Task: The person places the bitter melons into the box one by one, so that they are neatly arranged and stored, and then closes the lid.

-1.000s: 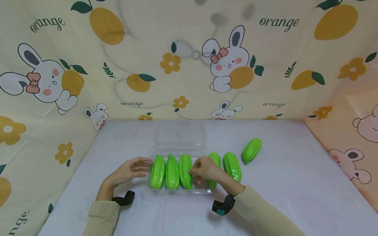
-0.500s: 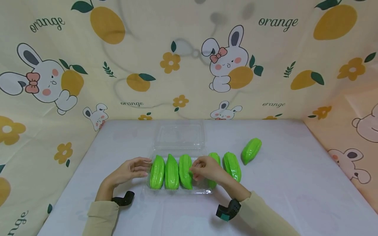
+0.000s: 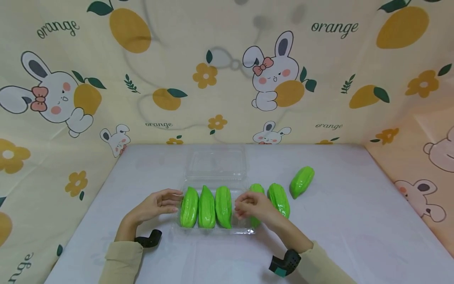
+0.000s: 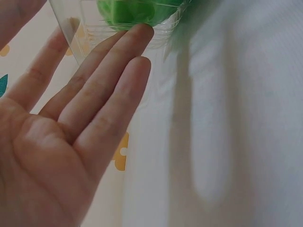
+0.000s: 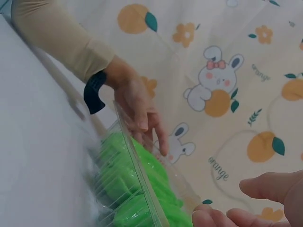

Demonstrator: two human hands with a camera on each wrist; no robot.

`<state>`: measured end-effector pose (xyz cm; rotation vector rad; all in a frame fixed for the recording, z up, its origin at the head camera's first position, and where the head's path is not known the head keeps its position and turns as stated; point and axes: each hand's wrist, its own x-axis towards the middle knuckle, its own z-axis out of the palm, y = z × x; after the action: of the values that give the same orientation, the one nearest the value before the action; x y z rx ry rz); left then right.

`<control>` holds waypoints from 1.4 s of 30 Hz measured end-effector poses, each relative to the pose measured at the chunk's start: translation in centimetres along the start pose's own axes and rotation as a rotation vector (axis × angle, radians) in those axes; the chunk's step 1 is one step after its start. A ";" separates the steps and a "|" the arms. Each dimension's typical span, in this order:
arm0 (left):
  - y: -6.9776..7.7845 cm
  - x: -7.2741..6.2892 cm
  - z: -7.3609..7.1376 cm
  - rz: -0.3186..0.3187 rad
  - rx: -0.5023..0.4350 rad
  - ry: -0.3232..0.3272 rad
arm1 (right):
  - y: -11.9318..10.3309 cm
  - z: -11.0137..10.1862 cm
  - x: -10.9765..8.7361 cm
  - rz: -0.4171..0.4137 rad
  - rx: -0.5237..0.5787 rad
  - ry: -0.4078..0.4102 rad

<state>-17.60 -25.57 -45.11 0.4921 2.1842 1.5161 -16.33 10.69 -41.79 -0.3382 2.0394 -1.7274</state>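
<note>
A clear plastic clamshell box (image 3: 213,230) lies on the table with its lid open at the back. In it, three glossy green ridged fruits (image 3: 207,207) stand side by side on the left. My left hand (image 3: 159,203) rests straight fingertips against the box's left end, as the left wrist view shows beside the box wall (image 4: 163,35). Over the box's right part, my right hand (image 3: 252,207) holds nothing; its thumb and fingers are apart in the right wrist view. Partly hidden behind it is another green fruit (image 3: 257,188); whether it lies in the box I cannot tell.
Right of the box lie a green fruit (image 3: 279,200) and, farther back, another one (image 3: 302,182). The clear lid (image 3: 216,163) lies flat behind the box. A printed cloth (image 3: 213,47) hangs at the back and sides of the white table (image 3: 337,221).
My right hand has let go of the third green fruit in the box and drawn back a little to the right. The left hand has stayed put.
</note>
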 end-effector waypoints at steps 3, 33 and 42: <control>0.0 0.0 0.0 -0.001 0.000 0.001 | 0.0 -0.2 -0.3 0.005 -0.002 0.012; 0.2 0.0 0.2 -0.009 0.014 0.009 | -0.1 -6.2 -2.2 0.074 -0.081 0.238; 0.2 0.0 0.1 -0.009 0.007 0.010 | -0.1 -9.2 -2.4 0.120 -0.156 0.379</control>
<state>-17.54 -25.47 -44.96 0.4768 2.1973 1.5096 -18.67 19.76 -40.21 0.0739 2.4120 -1.6608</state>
